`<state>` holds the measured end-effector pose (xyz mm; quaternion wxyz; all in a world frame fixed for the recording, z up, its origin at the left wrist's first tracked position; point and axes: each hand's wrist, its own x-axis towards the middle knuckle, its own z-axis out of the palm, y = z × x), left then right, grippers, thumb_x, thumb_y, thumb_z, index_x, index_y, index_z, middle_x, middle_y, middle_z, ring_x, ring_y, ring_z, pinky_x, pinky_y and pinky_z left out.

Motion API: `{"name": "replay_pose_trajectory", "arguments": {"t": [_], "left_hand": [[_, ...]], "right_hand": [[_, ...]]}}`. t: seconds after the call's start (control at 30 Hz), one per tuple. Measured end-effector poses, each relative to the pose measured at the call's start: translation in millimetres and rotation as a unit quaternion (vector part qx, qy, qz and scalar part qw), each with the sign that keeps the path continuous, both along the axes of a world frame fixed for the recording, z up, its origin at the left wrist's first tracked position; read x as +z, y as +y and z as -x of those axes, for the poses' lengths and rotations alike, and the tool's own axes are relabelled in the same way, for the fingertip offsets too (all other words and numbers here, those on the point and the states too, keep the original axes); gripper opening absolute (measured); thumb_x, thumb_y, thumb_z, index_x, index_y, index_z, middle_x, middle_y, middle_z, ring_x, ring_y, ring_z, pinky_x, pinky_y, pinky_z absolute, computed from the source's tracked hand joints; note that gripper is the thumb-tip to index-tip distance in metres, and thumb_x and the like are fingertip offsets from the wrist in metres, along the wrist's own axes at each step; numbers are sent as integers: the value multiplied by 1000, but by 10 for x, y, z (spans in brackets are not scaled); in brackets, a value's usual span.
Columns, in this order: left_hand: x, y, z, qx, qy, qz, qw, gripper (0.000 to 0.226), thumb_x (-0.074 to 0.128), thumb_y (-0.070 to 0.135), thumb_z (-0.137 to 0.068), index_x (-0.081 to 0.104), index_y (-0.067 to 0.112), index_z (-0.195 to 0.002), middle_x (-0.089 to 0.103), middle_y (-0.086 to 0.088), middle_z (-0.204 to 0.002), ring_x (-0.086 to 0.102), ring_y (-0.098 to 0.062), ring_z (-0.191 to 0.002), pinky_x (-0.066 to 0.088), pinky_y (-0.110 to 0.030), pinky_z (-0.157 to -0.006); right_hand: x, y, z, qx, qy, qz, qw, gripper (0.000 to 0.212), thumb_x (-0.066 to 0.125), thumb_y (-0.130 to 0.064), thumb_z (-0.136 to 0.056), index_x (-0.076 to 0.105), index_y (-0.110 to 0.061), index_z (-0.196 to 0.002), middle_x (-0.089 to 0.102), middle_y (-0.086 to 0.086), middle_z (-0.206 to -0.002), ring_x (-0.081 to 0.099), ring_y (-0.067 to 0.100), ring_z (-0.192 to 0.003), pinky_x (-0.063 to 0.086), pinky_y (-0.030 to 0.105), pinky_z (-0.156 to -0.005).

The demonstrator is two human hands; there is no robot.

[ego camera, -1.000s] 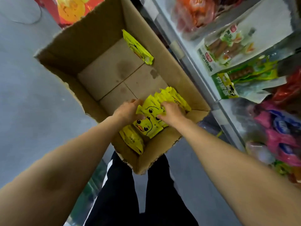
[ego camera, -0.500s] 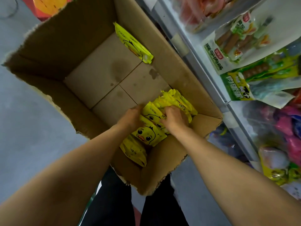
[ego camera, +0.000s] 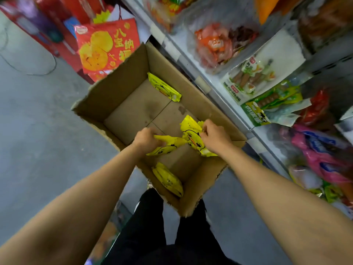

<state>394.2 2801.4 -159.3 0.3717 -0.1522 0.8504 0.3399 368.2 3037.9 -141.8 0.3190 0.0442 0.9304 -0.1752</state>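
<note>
Holds in the left hand [ego camera: 147, 141] one flat yellow plastic packet with a duck face [ego camera: 165, 146], fingers curled round its far end. Grips with the right hand [ego camera: 215, 136] a small bunch of the same yellow duck packets [ego camera: 190, 131], fingers clenched on the upper edge of the bunch. Carries both loads inside the open brown cardboard box [ego camera: 124, 83], toward its near right corner and, as far as can be judged, lifted a little off the bottom. Leaves one more yellow packet at the far wall [ego camera: 163, 89], leaning there, and a few yellow packets at the near wall [ego camera: 168, 178], standing on edge, both groups apart from the hands. Shows otherwise only bare cardboard bottom, so looks mostly emptied. Judged therefore as late in the unpacking: most of the stock gone from the box, the held packets ready to be taken out, the two small remainders left to be collected afterwards. Probably meant for the white metal shelf [ego camera: 219, 96] just beside the box on the right, filled with clear and coloured snack bags [ego camera: 215, 44]. Rests on the grey floor [ego camera: 38, 131], with a red paper gift bag printed with yellow fruit [ego camera: 107, 48] behind the far corner and black trouser legs [ego camera: 149, 217] at the near one.
</note>
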Motion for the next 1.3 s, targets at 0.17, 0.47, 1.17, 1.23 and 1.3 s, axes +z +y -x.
{"name": "replay_pose_trajectory", "arguments": {"t": [0.17,0.47,1.17,1.23,1.3], "left_hand": [[415,-88,11,91,3,-125,988,21,75,22,-83,56,17,-84,54,-3,-77,51,-21,-73,40,-28,-62],[1433,388,-3,55,110,-207,971,16,65,18,-91,56,12,-102,64,-11,-88,60,-20,-65,50,-24,-49],[3784,4264,-2465,-245,-22,-544,802,63,66,-4,-75,50,25,-129,66,-11,-119,69,-29,-90,60,-43,-69],[3905,4698,-2706,-280,-53,-548,786,77,70,-9,-73,46,26,-137,61,-7,-131,68,-27,-98,57,-46,-77],[4024,5099,-2952,-320,-93,-547,768,83,81,-3,-62,50,20,-135,63,-10,-128,68,-27,-101,58,-44,-81]], "right_hand": [[574,44,-64,-19,69,-8,997,27,48,-29,-100,45,-29,-126,66,8,-120,61,34,-105,47,39,-76],[1837,515,-512,-93,237,60,965,63,45,-15,-99,32,-63,-139,72,7,-104,55,17,-54,50,37,-55],[4094,3904,-4125,-335,582,108,733,43,77,-18,-81,60,-33,-117,60,-17,-113,54,3,-105,36,18,-80],[4267,4261,-4535,-342,607,102,710,58,78,-14,-80,56,-37,-128,56,-23,-119,50,-8,-106,39,9,-85],[4407,4583,-4895,-359,623,86,690,70,79,-13,-79,49,-36,-137,50,-26,-126,44,-16,-107,31,-3,-87]]}}
